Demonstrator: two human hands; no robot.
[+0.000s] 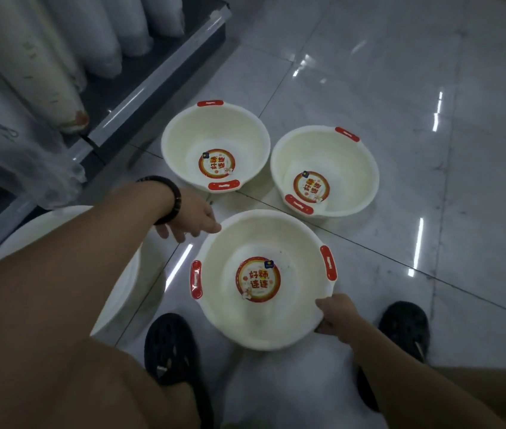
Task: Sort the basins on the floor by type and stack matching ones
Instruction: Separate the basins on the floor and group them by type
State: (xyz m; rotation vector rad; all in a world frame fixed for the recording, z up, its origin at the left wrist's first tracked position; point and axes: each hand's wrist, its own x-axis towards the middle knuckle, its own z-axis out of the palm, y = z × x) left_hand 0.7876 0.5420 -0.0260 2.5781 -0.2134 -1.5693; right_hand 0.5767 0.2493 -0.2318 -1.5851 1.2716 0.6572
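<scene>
Head view: three cream basins with red handles and round red stickers sit on the glossy tile floor point(400, 88). Near basin point(264, 320) at 6 o'clock, right hand point(336, 317) with fingers closed on its rim at about 4 o'clock. Left hand point(192, 216), dark bead bracelet point(169, 199) on the wrist, fingers loosely spread and holding nothing, at that rim's 10 o'clock; contact unclear. Second basin point(214, 131) at 12 o'clock, third basin point(338, 150) at 1 o'clock, just apart. Another white basin point(44, 224) at 9 o'clock, mostly hidden by the left arm. Black shoes point(171, 345) flank the near basin.

Open floor point(431, 88) right; shelf point(152, 85) blocks the left.
</scene>
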